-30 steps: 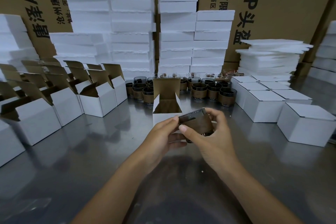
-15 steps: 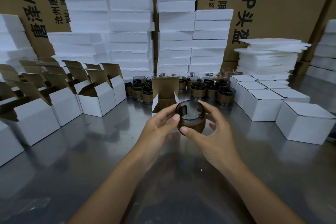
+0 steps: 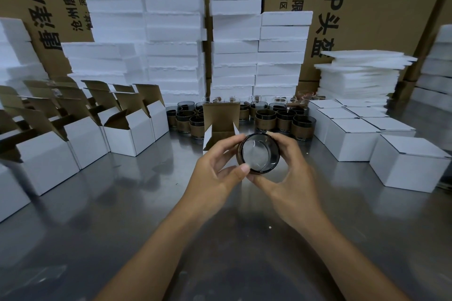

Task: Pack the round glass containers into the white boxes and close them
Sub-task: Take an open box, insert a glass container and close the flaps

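Note:
Both hands hold one round dark glass container (image 3: pixel 259 153) above the steel table, its open mouth tipped toward me. My left hand (image 3: pixel 216 170) pinches its left and lower rim with thumb and fingers. My right hand (image 3: pixel 291 173) curls round its right side, thumb under the rim. Just behind the glass stands an open white box (image 3: pixel 220 124) with its brown lid flap upright. Several more glass containers (image 3: pixel 269 117) with brown sleeves stand in a cluster at the back of the table.
Open white boxes (image 3: pixel 132 129) with raised flaps line the left side. Closed white boxes (image 3: pixel 408 161) sit at the right. Stacks of white foam blocks (image 3: pixel 234 44) and foam sheets (image 3: pixel 359 76) stand behind, in front of large cardboard cartons (image 3: pixel 367 7). The steel table (image 3: pixel 122 215) reflects light.
The glass has been turned from lying on its side to facing its mouth toward me, and it has risen slightly in front of the open box. Both hands kept their hold.

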{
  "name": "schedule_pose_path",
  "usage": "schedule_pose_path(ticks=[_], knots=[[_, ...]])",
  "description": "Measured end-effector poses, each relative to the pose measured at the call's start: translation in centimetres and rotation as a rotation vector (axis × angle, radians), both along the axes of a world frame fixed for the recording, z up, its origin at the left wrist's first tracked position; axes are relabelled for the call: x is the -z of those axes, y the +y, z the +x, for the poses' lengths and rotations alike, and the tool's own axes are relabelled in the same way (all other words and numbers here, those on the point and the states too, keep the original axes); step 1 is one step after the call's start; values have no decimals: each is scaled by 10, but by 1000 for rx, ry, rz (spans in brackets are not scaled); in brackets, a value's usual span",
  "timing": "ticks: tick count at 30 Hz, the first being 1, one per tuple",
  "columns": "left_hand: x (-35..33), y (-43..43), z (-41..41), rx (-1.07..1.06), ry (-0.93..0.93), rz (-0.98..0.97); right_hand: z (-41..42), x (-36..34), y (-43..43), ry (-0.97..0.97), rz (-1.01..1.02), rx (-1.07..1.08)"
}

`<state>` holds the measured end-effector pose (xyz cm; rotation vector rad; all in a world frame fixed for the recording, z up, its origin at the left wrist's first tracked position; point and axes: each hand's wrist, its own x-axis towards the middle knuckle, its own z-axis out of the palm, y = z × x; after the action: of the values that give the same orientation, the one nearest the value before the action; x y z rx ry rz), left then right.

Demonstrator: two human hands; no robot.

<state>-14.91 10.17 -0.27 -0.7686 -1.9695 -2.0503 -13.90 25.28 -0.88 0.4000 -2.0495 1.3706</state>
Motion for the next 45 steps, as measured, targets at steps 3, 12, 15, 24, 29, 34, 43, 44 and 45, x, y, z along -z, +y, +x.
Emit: schedule_pose_path(ticks=[3,12,15,24,29,34,43,44,45], knots=[[-1,0,1,1,-4,1,0,1,0,-2,1,-5],[-1,-1,0,-28,-39,-27,1,-1,-3,-57,-48,-49],[-3,-1,1,-34,-78,-20,3,-1,-6,-133,-109,-86],[-6,1,1,-18,-148,-16,5,-13,-7,-372,-458,-224],[-6,2,3,-27,-170,-26,6,-18,-6,-573,-497,-296],[-6,4,4,-33,-207,-45,6,-19,-5,-752,-568,-400],[-3,5,5,-25,-202,-109,5,-21,0,-971,-614,-372],[-2,5,4,-24,-202,-104,5,-21,0,-970,-620,-369],[-2,5,3,-24,-202,-98,4,-20,0,-964,-628,-367]])
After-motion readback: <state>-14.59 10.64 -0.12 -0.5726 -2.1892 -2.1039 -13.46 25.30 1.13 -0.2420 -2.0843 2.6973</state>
